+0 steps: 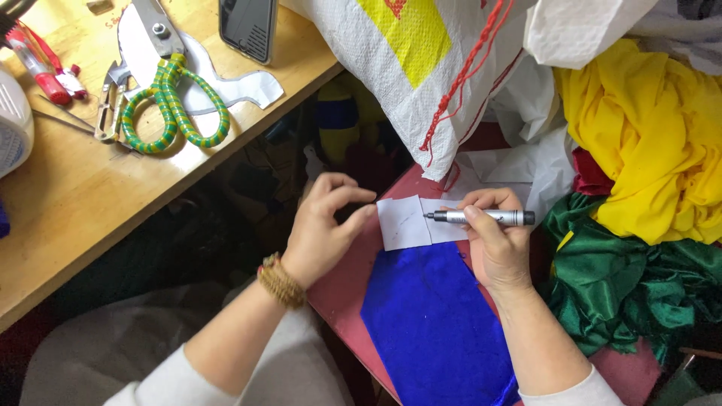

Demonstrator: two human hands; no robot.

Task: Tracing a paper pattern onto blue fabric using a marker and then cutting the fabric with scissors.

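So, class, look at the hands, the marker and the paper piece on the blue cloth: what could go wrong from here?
1. The left hand pins the white paper piece only at one edge, so it may slip on the shiny blue cloth.
2. The marker in the right hand could stain the cloth beyond the paper.
3. The cloth lies on a red board near its edge and could slide off.

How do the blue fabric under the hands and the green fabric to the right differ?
The blue fabric lies flat and smooth on the red board; the green fabric sits crumpled in a heap beside it. The blue fabric has a white paper piece on its top edge, pinned by the left hand; the green fabric lies partly under yellow cloth. Both look shiny.
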